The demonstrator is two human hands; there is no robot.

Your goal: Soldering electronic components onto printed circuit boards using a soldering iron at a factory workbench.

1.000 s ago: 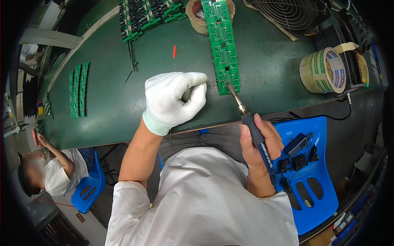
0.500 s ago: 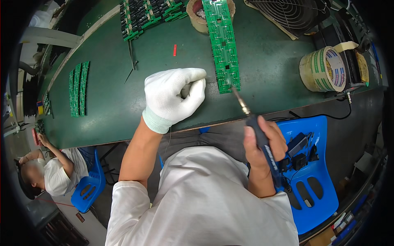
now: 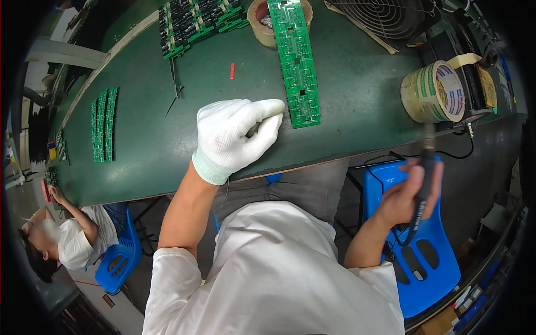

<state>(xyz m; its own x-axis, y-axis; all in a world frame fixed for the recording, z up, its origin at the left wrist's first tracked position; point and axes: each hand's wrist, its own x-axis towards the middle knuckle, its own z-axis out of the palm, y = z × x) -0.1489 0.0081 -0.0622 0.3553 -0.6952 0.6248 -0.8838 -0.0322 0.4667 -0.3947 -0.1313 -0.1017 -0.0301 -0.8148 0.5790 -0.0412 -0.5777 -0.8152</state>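
My left hand (image 3: 237,134), in a white knit glove, is closed in a pinch beside the lower left edge of a long green circuit board (image 3: 301,84). A thin strand, which looks like solder wire, hangs below its cuff; the fingers mostly hide what they pinch. Bare and wrapped round a dark-handled soldering iron (image 3: 425,184), my right hand (image 3: 405,198) is over the blue chair at the right. The iron points up toward the tape roll (image 3: 432,92), its tip smeared by motion. The board's far end rests over another tape roll (image 3: 262,28).
Boards crowded with black components (image 3: 195,25) lie at the back, near tweezers (image 3: 174,84) and a small red piece (image 3: 232,71). Narrow green boards (image 3: 104,125) are at left. A fan (image 3: 385,17) stands back right. Another person (image 3: 78,229) sits at far left; a blue chair (image 3: 435,273) is right.
My right hand has carried the soldering iron off the board's near end, rightward to beside the tape roll. My left hand stays pinched by the board. The view has shifted slightly.
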